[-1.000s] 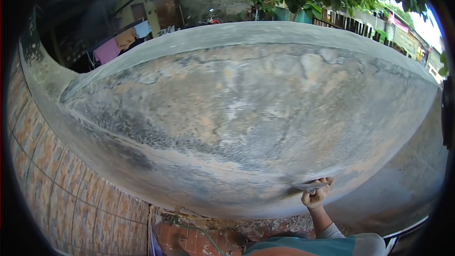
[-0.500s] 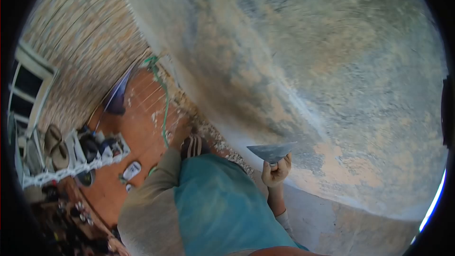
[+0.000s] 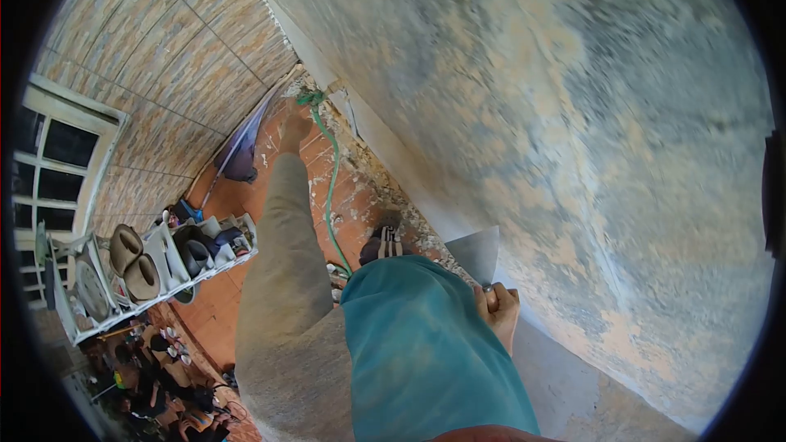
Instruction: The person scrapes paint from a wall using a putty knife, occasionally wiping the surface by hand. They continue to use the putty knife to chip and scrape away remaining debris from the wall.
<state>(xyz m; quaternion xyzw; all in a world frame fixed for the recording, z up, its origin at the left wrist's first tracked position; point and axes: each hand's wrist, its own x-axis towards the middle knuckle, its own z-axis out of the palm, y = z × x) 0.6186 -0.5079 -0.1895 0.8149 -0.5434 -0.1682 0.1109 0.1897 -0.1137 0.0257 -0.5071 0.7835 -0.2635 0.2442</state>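
Note:
My right hand [image 3: 499, 311] is closed around the handle of a putty knife [image 3: 478, 255], beside my teal shirt. The wide, flat grey blade points up and overlaps the foot of the patchy plastered wall [image 3: 524, 139]. My left arm stretches forward in a dusty sleeve, with my left hand [image 3: 295, 127] low over the tiled floor at the far corner. Right by that hand lies the bunched end of a green hose [image 3: 311, 98]; the fingers are too blurred to make out against the orange floor.
White flakes of debris [image 3: 417, 225] line the wall's base. A foot in a striped sandal [image 3: 382, 243] stands near it. On the left are a white shoe rack [image 3: 168, 278] with several shoes, a barred window [image 3: 61, 143] and a stone-patterned wall [image 3: 164, 57]. Cluttered items [image 3: 155, 376] fill the lower left.
My left arm has stretched out toward the far corner and the hose. My right hand has lowered with the putty knife, its blade now turned more upright. The view has shifted and sharpened.

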